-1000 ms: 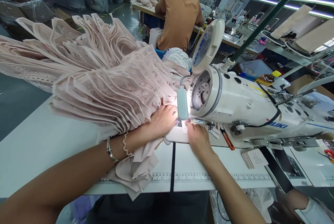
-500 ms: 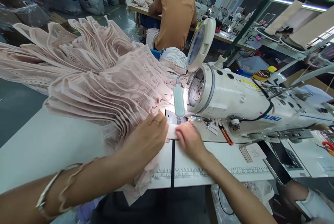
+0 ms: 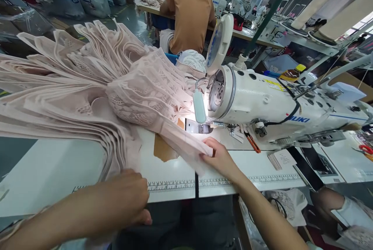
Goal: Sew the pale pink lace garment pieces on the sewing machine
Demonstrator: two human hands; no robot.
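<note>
head | right hand (image 3: 219, 157), centre: pinching pale strip (image 3: 182, 137) by its end | left hand (image 3: 131, 195), lower left: curled, blurred, hold unclear | lace pieces (image 3: 136, 94), left to centre | risk: pieces' drag could tug strip loose

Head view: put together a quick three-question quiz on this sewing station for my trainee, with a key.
1. What is the right hand holding?
2. True or false: a ruler scale runs along the near edge of the table.
3. Fill in: in the picture, the stack of pale cards lies to the ____ of the orange-handled tool.

Key:
1. The end of a piece of pale pink fabric.
2. True.
3. Right.
</note>
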